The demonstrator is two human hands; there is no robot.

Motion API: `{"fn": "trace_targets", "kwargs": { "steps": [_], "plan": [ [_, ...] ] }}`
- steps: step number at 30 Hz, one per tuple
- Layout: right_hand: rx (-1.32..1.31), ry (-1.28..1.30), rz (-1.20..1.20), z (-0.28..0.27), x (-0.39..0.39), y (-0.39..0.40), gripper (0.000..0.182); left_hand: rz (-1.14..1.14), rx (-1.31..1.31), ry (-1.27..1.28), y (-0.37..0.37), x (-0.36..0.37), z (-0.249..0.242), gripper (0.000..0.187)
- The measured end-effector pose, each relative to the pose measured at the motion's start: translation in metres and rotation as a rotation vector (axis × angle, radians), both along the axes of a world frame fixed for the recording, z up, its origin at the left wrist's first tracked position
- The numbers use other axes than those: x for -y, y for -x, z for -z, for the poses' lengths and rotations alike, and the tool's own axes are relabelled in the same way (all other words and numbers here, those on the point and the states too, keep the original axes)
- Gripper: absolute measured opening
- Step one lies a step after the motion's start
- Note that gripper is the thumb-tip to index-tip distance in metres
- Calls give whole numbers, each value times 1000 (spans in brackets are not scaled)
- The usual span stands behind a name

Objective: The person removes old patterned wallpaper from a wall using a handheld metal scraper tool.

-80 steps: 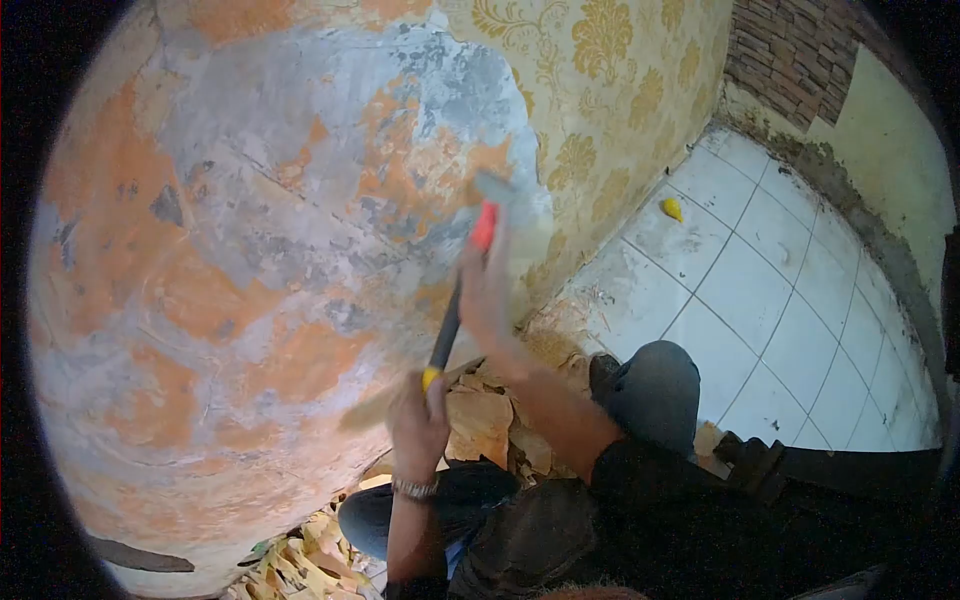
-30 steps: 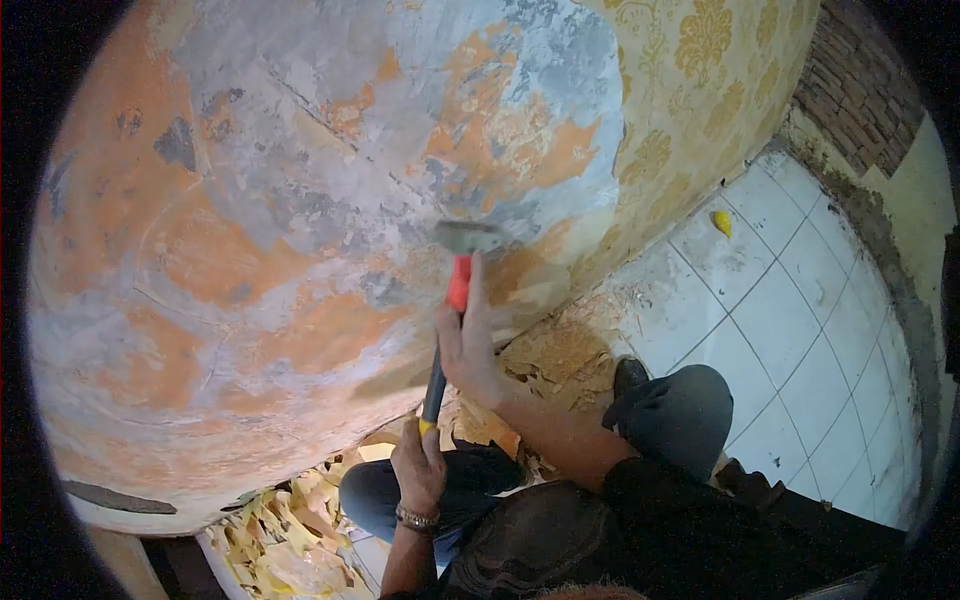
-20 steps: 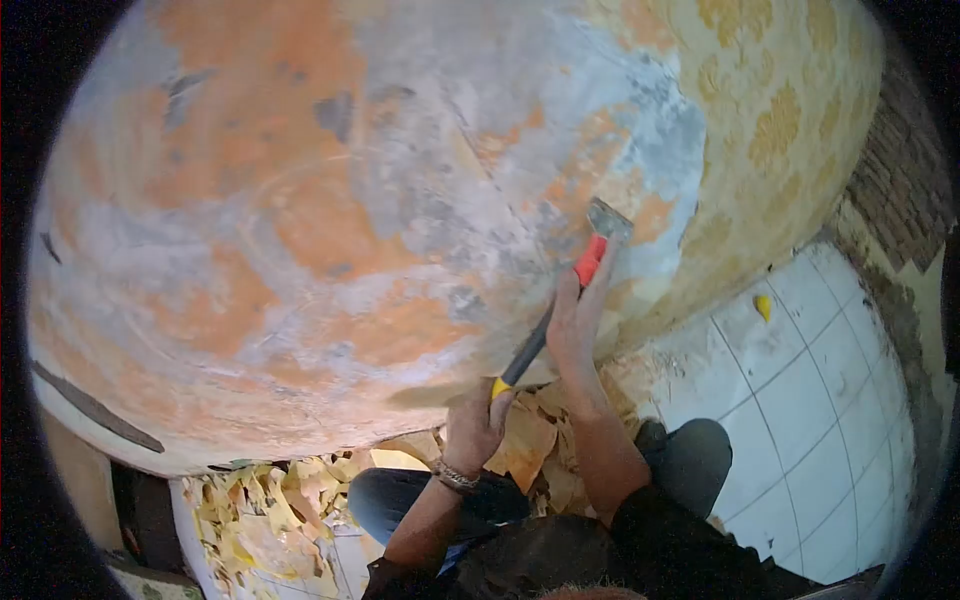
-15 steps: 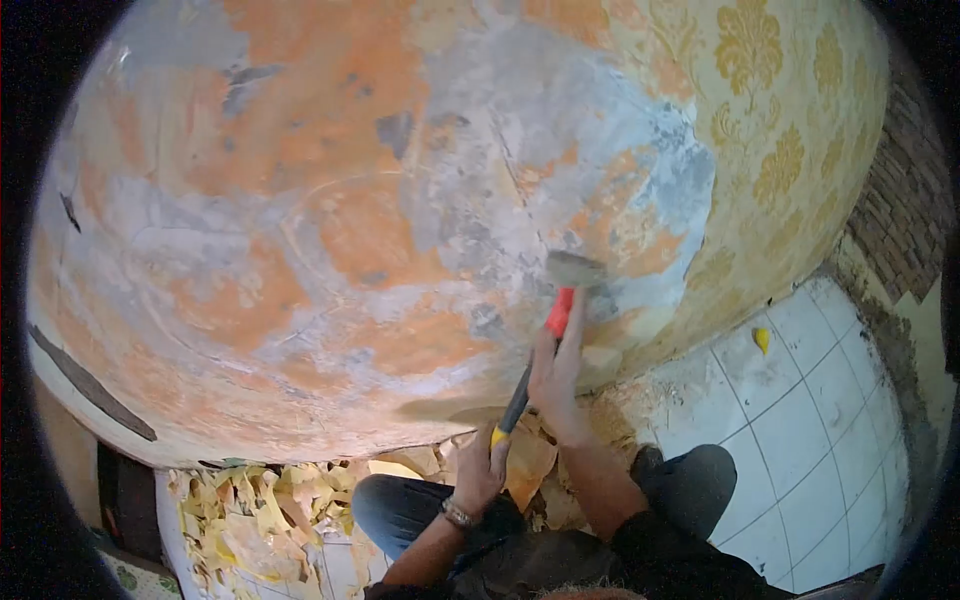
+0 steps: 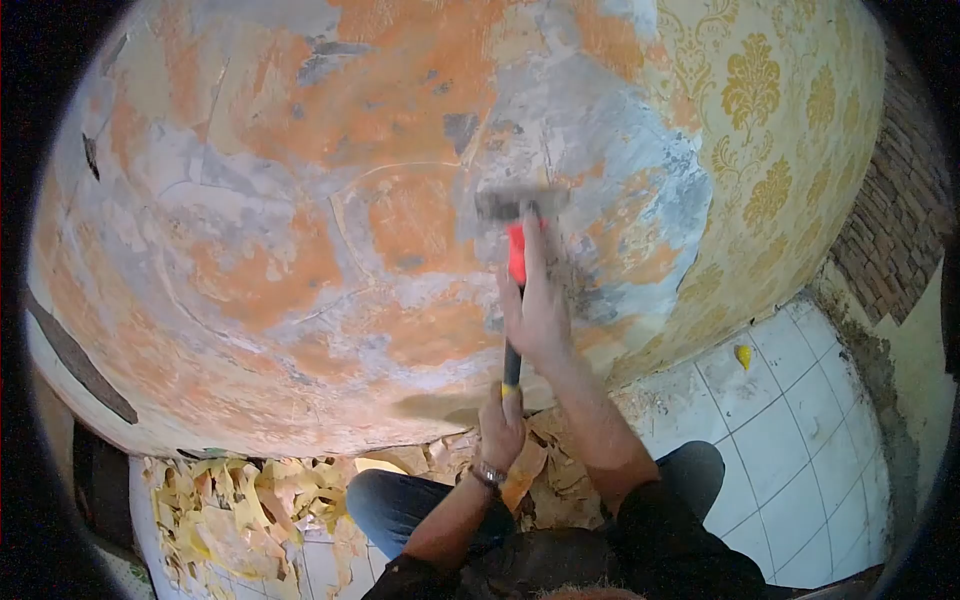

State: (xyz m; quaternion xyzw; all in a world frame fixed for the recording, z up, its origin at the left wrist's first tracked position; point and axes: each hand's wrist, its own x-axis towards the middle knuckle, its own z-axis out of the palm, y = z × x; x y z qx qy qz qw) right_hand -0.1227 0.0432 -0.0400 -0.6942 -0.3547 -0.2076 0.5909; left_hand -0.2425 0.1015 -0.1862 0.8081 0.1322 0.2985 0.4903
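Observation:
A long-handled scraper (image 5: pixel 517 258) with a wide metal blade, a red neck and a dark shaft leans up against the wall (image 5: pixel 420 230). Its blade is smeared by motion and lies at the patchy orange and grey surface. My right hand (image 5: pixel 538 315) is closed around the upper shaft just below the red part, its index finger stretched along toward the blade. Lower down, my left hand (image 5: pixel 501 425) grips the handle's end by a yellow band. Patterned yellow wallpaper (image 5: pixel 765 150) covers the wall's right side, ending in a ragged edge.
Torn wallpaper scraps (image 5: pixel 240 510) are heaped on the floor along the wall's foot at left, with more between my knees. White floor tiles (image 5: pixel 790 440) lie at right, with a small yellow scrap (image 5: pixel 743 356) on them. A brick-patterned surface (image 5: pixel 885 190) stands at far right.
The scraper's blade has moved up and to the left along the wall, with both hands following on the handle. The handle stands more upright now. The view has shifted slightly.

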Motion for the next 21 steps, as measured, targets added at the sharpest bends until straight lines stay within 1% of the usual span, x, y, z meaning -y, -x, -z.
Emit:
{"fn": "trace_targets", "kwargs": {
  "steps": [1, 2, 4, 5, 6, 7, 8, 10, 11, 13, 14, 16, 17, 18, 19, 21],
  "plan": [
    [92, 45, 86, -23, 3, -4, 67, 0, 34, 28, -12, 3, -21, 30],
    [95, 48, 87, -38, 4, -8, 67, 1, 37, 31, -21, 5, -32, 30],
    [5, -64, -60, -66, 7, -16, 66, 53, 179, 43, -38, 10, -52, 28],
    [6, -61, -52, -81, 11, -20, 66, 61, 180, 47, -45, 13, -63, 28],
    [51, -15, 0, -94, 15, -20, 67, 96, 191, 106, -47, 19, -77, 28],
    [96, 34, 49, -100, 18, -20, 67, 129, 201, 167, -48, 23, -83, 28],
    [96, 40, 50, -96, 19, -20, 67, 130, 202, 173, -48, 25, -75, 28],
    [282, 69, 125, -80, 19, -21, 68, -99, 325, -427, -44, 29, -53, 27],
    [289, 67, 126, -62, 17, -16, 68, -99, 332, -429, -33, 35, -45, 27],
    [226, 149, 33, -16, 11, -6, 67, 48, 160, 146, -5, 47, -31, 29],
    [229, 148, 37, -6, 6, -9, 67, 52, 163, 145, -1, 45, -20, 29],
    [478, -5, 135, 6, -2, -13, 68, 64, 105, 176, -2, 30, 6, 31],
    [471, -2, 134, -2, -4, -10, 68, 63, 98, 180, -5, 23, 4, 31],
    [417, -9, 94, -13, -6, -13, 67, 28, 137, 91, -14, 13, 0, 32],
    [365, -18, 55, -35, -8, -16, 66, -6, 177, 0, -26, 4, -10, 32],
    [264, -34, -22, -80, -7, -20, 65, 30, 227, 52, -39, 4, -63, 36]
  ]
}}
